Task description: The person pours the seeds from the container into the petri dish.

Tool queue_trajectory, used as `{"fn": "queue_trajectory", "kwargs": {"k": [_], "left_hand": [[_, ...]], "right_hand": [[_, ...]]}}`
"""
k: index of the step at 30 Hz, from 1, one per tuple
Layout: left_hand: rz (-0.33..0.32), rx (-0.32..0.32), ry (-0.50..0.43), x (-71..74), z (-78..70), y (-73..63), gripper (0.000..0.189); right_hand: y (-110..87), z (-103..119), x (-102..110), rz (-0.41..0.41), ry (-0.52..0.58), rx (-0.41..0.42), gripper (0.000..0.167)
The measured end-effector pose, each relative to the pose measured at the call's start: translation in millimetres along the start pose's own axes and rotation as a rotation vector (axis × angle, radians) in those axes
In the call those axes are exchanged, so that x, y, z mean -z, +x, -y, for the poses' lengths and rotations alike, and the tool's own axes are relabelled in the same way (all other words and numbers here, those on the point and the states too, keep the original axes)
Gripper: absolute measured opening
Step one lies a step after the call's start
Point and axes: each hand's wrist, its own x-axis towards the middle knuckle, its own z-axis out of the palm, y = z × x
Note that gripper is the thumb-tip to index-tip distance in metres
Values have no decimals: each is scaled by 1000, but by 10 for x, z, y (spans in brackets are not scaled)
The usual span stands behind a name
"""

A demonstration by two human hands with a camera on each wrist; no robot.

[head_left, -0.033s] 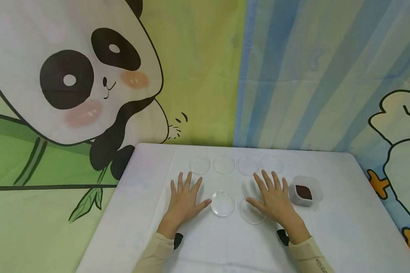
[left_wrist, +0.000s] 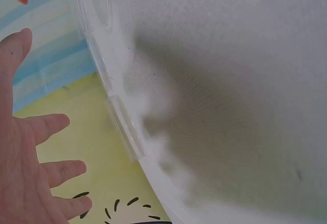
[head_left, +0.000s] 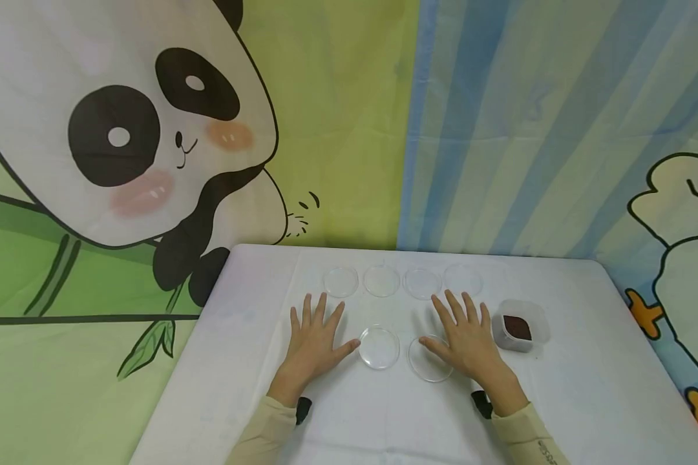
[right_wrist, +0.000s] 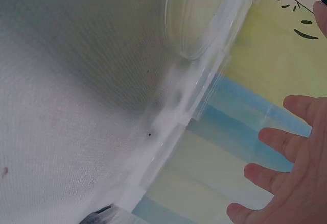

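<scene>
Both hands are held above the white table with fingers spread and nothing in them. My left hand (head_left: 314, 345) is beside a clear round dish (head_left: 379, 349), its thumb tip at the dish's left rim in the head view. The thumb of my right hand (head_left: 468, 342) overlaps a second clear round dish (head_left: 432, 372), covering part of it. Beneath the left palm, the left wrist view shows a broad shadow on the tabletop (left_wrist: 265, 55). In the right wrist view, the spread fingers (right_wrist: 278, 140) stand away from the table surface.
Several clear round dishes (head_left: 382, 281) lie in a row toward the table's back edge. Right of my right hand stands a small translucent tub (head_left: 513, 343) with dark brown material (head_left: 517, 327) in it. Printed cloth (head_left: 337, 129) hangs behind the table.
</scene>
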Motion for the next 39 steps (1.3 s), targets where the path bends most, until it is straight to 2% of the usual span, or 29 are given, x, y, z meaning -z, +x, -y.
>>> {"fn": "queue_trajectory", "kwargs": {"k": [11,17,23,30,39], "left_hand": [[-3,-6,5,44,-16,-3,89],[-29,-17,-20,90,-3,16,88],[-55,-32,-25,118,28,49,84],[-108,-45,-55,154,76,84,78],[-108,-30,-132,191,178,198,77]], "right_hand": [[-15,-4,53,-21,10,11,91],[-23,-13,127,-35,17,12,90],[-54,-46,206,-83,16,13,90],[-100,-152,281,-130,26,-1,89],[-175,-384,427,-169,66,-35,91]]}}
